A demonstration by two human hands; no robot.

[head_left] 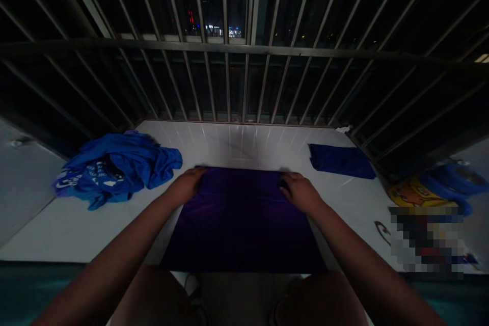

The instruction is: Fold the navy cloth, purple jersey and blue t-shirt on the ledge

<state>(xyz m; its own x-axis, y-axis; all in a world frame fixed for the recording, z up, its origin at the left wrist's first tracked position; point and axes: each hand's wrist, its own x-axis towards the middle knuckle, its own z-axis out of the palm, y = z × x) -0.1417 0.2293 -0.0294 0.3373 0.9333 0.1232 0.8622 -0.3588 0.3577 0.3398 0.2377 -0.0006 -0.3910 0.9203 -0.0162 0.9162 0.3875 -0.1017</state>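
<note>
A dark purple cloth (pixel 244 224), perhaps a folded garment, lies spread on the white ledge in front of me, and its near edge reaches the ledge's front. At its far left corner my left hand (pixel 189 186) has its fingers closed on the edge. My right hand (pixel 301 192) grips the far right corner, thumb on the cloth's near side. Dim light hides the cloth's finer details. A crumpled heap of blue clothes (pixel 126 165) with white print sits to the left. On the right lies a flat, folded dark blue cloth (pixel 341 160).
Metal bars (pixel 244 51) rise behind the white ledge (pixel 237 145). At the right stand a yellow container (pixel 416 194) with a cartoon print and blue round items (pixel 458 181). A blurred-out patch (pixel 426 244) hides something near a dark curved strap (pixel 382 232).
</note>
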